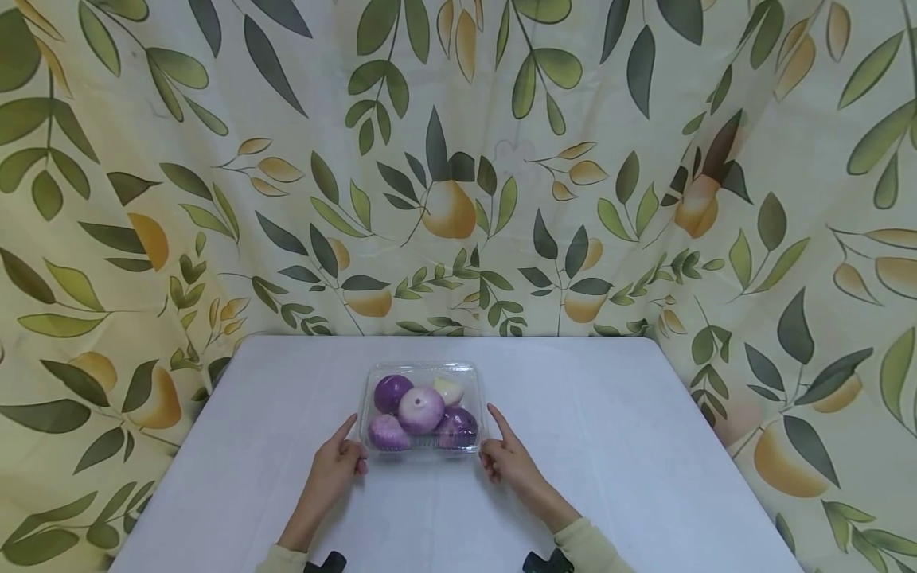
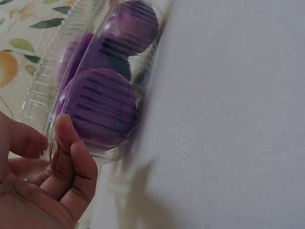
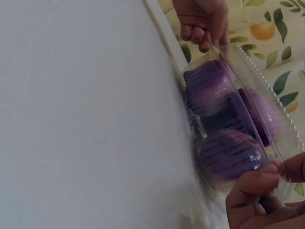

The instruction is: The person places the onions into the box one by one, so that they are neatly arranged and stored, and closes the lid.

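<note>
A clear plastic clamshell box (image 1: 423, 367) with its lid down sits toward the far half of the table. Several purple onions (image 1: 421, 410) fill it, with one paler yellowish-white piece (image 1: 448, 390) at its back right. My left hand (image 1: 337, 463) pinches the box's near left corner, its index finger stretched along the side. At the near right corner, my right hand (image 1: 514, 468) holds the rim between thumb and fingers, index finger also extended. Ribbed walls blur the onions (image 2: 97, 107) in the left wrist view. From the right wrist, both hands show at opposite ends of the box (image 3: 259, 71).
A white cloth covers the table (image 1: 616, 446), whose back edge meets a leaf-and-fruit patterned curtain (image 1: 458, 263). The curtain also hangs along both sides. Black wrist mounts (image 1: 548, 562) show at the bottom of the head view, beside light sleeves (image 1: 589, 545).
</note>
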Tool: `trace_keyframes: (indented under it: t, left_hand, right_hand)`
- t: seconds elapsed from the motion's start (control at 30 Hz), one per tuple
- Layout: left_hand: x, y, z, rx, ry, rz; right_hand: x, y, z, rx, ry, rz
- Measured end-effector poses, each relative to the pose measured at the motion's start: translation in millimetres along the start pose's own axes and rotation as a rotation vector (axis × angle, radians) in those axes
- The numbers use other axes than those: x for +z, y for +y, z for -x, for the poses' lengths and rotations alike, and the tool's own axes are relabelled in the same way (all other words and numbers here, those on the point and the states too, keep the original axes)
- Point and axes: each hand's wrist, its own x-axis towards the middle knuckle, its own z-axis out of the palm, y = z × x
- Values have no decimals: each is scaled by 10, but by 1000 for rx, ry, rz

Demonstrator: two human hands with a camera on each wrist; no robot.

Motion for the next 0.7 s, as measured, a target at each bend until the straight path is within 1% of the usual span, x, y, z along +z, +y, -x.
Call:
trace_keyframes:
  t: [0.17, 0.3, 0.47, 0.6, 0.7]
  left_hand:
    - [-8, 26, 12, 34, -3, -56]
    - [-11, 35, 7, 44, -16, -78]
    - [-7, 29, -8, 43, -19, -72]
    - [-6, 35, -1, 35, -8, -47]
    - [2, 30, 1, 41, -3, -26]
  right_hand:
    - [17, 55, -28, -15, 12, -6]
    - [19, 78, -37, -18, 25, -9]
    - [35, 82, -43, -12, 40, -23]
    - [53, 77, -44, -20, 43, -33]
    - [59, 84, -44, -20, 42, -35]
